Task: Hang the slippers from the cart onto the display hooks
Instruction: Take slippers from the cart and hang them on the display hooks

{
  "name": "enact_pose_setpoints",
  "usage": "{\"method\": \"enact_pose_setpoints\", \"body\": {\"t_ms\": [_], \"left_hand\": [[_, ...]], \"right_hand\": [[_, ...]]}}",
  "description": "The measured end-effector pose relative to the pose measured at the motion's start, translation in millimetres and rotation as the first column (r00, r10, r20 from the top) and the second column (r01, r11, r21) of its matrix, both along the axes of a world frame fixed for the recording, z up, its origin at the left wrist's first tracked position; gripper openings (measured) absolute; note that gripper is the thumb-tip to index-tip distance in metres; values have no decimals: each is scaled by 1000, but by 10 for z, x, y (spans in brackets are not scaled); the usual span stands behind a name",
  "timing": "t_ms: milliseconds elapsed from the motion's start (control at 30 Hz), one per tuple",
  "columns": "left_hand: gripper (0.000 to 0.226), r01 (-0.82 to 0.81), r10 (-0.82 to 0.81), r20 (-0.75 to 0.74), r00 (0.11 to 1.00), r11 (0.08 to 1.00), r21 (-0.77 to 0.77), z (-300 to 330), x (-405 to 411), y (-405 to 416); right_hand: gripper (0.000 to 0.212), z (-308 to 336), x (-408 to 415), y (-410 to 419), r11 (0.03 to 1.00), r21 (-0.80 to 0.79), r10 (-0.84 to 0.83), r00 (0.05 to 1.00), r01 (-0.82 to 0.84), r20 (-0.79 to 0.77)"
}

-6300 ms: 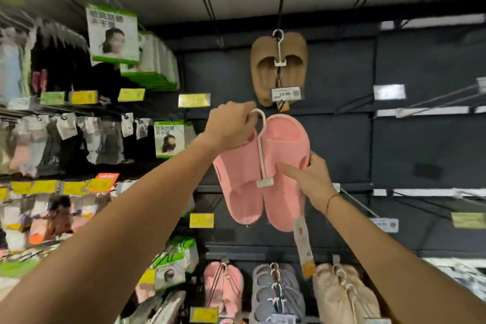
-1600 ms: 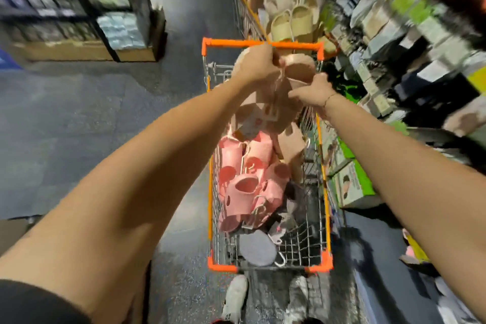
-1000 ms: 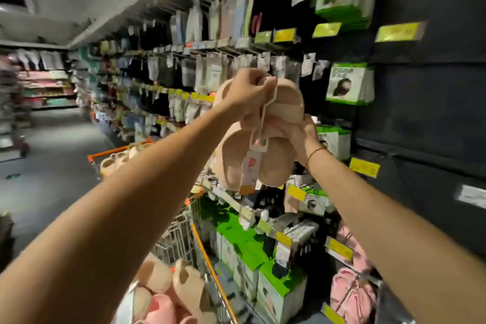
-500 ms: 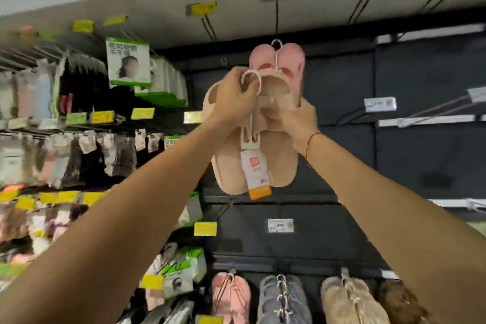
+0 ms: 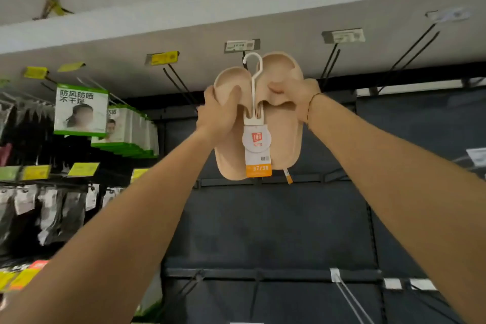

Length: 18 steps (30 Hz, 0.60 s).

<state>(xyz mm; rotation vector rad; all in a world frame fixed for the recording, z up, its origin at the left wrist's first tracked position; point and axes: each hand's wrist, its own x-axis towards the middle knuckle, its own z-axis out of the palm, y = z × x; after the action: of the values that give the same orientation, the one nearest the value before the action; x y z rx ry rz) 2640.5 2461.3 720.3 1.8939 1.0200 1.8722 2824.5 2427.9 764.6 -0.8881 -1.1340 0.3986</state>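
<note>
Hanging far left of the grip, one stack of green-edged mask boxes [image 5: 81, 110] shows a printed face, with three yellow price tags [image 5: 82, 169] in a row beneath it. Nearer, the left hand [image 5: 218, 116] curls round the left slipper, thumb pressed into its footbed. One pair of beige slippers [image 5: 285, 137] is held up between the two hands, soles toward the dark back panel [image 5: 263, 218], joined by one white plastic hanger [image 5: 253, 87] whose hook rises just above both hands. One white and orange size tag [image 5: 257, 155] dangles below the grip. The hanger's hook sits close under one grey price label [image 5: 242, 45] at the tip of a display hook; whether it has caught the hook I cannot tell. The right hand [image 5: 294, 95] clasps the right slipper's strap, a thin bracelet [image 5: 310, 110] at the wrist. Right of the grip, two bare display hooks [image 5: 332, 60] jut out.
</note>
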Motion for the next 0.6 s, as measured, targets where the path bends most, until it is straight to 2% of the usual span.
{"method": "enact_pose_setpoints", "body": {"t_ms": [67,200,367,500,600], "left_hand": [[93,-37,37,-8,999,999,-13,118,31,134],[90,-76,76,1,997,997,-27,356,0,480],[92,-74,74,10,997,997,-18,568,-78,883],[97,-52,50,45,998,998,40,739,-25,1090],[98,-36,33,28,999,996,86,836,37,1236]], "right_hand": [[76,148,34,154,1000,-21,-7,1000,7,20],[90,367,-10,452,998,-55,23,999,-20,45],[87,606,-84,843,998,-60,38,997,-34,68],[59,794,-108,929,999,-27,25,993,-22,113],[46,853,-58,952,1000,-18,5,989,-2,146]]}}
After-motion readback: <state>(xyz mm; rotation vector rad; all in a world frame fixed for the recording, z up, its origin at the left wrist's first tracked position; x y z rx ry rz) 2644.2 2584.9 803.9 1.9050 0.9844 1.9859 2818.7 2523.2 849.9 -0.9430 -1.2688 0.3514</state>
